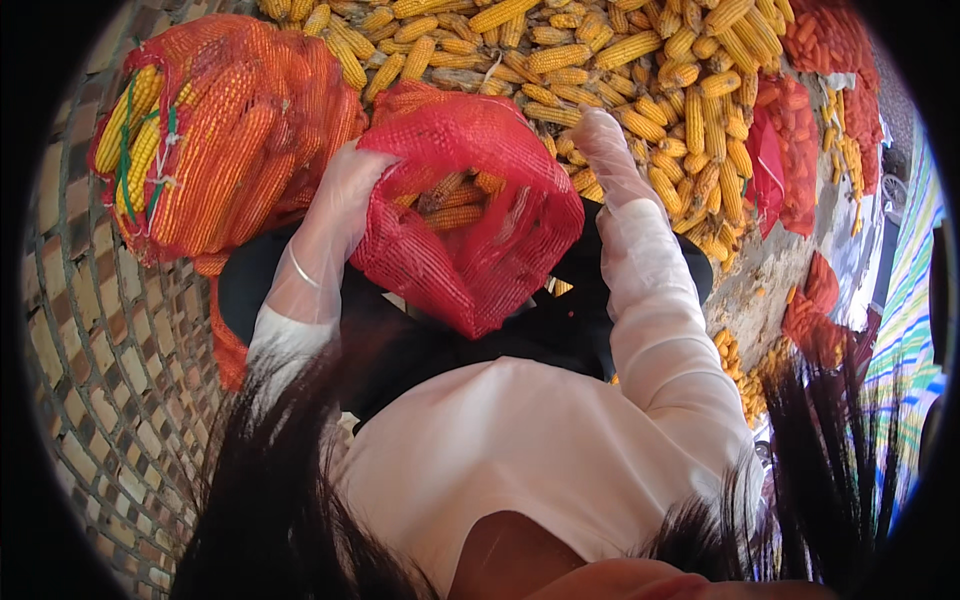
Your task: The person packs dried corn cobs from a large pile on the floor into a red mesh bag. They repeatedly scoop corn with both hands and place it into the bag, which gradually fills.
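My left hand [361,172], in a clear plastic glove, grips the left rim of a red mesh sack [465,135]. The sack's mouth gapes towards me between my knees, and several yellow corn cobs [454,217] show inside it. To the right of the sack, my right hand [601,139], gloved the same way, reaches to the near side of a heap of husked corn cobs [559,58]. Its fingertips lie beside a cob [553,114]; whether they grasp it cannot be made out.
A full orange mesh sack of corn [247,135], laced with green and white string, lies on my left by a brick surface [82,300]. More filled mesh sacks [795,150] stand at right, near a striped sheet [904,300]. Loose cobs [739,375] lie beside my right arm.
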Demonstrator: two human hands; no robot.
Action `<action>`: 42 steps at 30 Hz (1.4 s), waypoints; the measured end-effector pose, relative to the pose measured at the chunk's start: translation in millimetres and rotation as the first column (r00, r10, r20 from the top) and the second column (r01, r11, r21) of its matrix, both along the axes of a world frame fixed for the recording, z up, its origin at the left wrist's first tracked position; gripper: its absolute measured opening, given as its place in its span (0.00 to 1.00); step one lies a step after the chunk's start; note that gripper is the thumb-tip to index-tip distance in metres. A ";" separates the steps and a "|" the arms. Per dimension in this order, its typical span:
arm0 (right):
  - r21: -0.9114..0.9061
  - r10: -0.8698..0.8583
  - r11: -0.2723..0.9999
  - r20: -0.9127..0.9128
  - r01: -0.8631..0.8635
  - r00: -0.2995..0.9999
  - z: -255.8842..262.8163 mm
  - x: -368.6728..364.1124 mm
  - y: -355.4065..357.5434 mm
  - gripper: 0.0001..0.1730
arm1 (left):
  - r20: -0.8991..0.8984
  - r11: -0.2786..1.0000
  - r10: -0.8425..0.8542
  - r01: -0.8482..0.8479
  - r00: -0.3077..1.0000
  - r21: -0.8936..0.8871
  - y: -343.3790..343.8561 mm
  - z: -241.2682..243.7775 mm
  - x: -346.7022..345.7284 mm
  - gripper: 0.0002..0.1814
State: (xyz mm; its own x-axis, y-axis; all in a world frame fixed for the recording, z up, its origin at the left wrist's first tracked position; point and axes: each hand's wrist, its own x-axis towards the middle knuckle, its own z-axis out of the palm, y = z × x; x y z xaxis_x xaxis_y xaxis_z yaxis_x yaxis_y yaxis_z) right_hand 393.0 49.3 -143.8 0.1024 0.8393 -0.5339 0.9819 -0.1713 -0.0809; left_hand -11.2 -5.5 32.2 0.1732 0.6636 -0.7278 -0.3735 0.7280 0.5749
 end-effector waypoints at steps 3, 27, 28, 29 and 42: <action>-0.033 -0.003 0.999 0.110 0.007 0.994 16.8 -37.9 37.4 0.23 | 0.011 1.000 -0.023 0.023 1.000 0.016 4.2 11.4 4.6 0.17; -0.175 -0.118 0.971 0.251 0.165 0.961 -9.6 -19.2 162.0 0.36 | 0.017 0.984 -0.053 0.055 0.998 -0.167 18.2 -33.9 5.4 0.15; -0.190 0.020 0.981 0.258 0.031 0.966 -5.7 -20.1 158.0 0.38 | -0.012 0.989 -0.069 0.067 0.998 -0.128 20.7 -24.4 9.6 0.15; -0.208 0.158 0.973 0.262 -0.104 0.952 -1.4 -20.6 155.6 0.41 | -0.042 0.993 -0.082 0.078 0.996 -0.090 20.5 -13.1 13.9 0.15; -0.382 0.038 0.924 0.079 -0.005 0.996 -57.7 -21.6 84.1 0.44 | -0.356 0.997 0.043 -0.062 0.934 -0.043 21.6 18.6 34.6 0.12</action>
